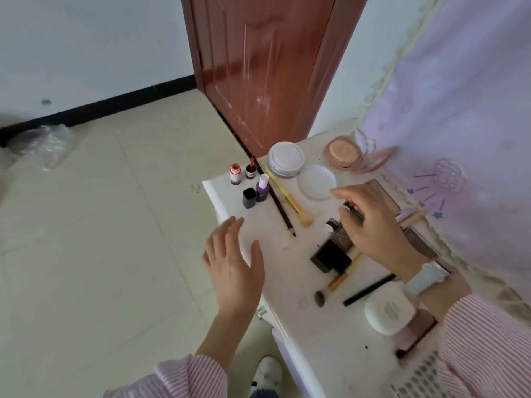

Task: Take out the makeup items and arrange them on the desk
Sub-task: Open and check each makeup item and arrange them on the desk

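Left hand [234, 261] hovered flat with fingers spread and relaxed over the white desk [290, 262] edge, holding nothing. Right hand [370, 222] reached in with fingers curled on a small dark bottle [345, 207] above the brown palette [385, 196]. Makeup was laid out on the desk: nail polish bottles [253, 182] at the far corner, black pencil [277, 201], yellow brush [290, 198], round jar [286, 158], pink compact [343, 153], white case [389, 311] nearer the person.
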Demonstrator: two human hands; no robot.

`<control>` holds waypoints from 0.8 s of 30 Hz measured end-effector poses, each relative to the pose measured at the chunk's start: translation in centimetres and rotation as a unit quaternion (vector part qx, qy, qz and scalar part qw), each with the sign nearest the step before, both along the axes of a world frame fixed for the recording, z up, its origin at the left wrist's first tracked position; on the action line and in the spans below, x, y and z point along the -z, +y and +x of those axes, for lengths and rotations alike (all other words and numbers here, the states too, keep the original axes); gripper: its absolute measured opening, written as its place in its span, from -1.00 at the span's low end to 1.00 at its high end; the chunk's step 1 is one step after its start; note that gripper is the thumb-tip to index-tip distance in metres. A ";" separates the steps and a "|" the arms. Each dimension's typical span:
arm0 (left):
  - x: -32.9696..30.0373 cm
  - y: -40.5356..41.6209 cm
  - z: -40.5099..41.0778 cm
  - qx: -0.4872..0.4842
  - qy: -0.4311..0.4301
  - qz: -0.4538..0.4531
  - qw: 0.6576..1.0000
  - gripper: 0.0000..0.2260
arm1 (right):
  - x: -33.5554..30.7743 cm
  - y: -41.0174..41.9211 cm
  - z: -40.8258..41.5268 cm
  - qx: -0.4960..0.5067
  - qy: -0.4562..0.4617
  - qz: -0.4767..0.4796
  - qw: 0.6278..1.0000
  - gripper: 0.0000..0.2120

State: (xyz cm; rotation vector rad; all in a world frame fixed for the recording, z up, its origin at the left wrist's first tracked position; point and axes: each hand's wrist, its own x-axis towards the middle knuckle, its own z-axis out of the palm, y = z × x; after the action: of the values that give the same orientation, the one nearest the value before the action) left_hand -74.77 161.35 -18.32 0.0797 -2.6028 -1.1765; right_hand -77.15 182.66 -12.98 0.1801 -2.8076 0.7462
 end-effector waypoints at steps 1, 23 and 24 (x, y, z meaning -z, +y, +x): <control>0.1 0.5 1.1 0.020 0.002 -0.026 0.999 -0.67 | -0.1 0.9 0.9 -0.009 -0.008 0.026 1.000 -0.72; 1.7 3.0 4.4 0.096 -0.143 -0.165 0.971 -0.62 | -0.7 0.1 2.6 -0.207 -0.029 0.354 0.912 -0.70; 1.4 3.0 4.4 0.089 -0.144 -0.155 0.973 -0.60 | -1.2 0.3 2.7 -0.193 -0.021 0.326 0.925 -0.71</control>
State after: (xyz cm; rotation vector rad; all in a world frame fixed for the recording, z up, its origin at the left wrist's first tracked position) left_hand -70.40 164.39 -19.75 -0.0537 -3.0744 -0.8473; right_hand -74.45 182.92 -11.77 0.8510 -2.9841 -0.1642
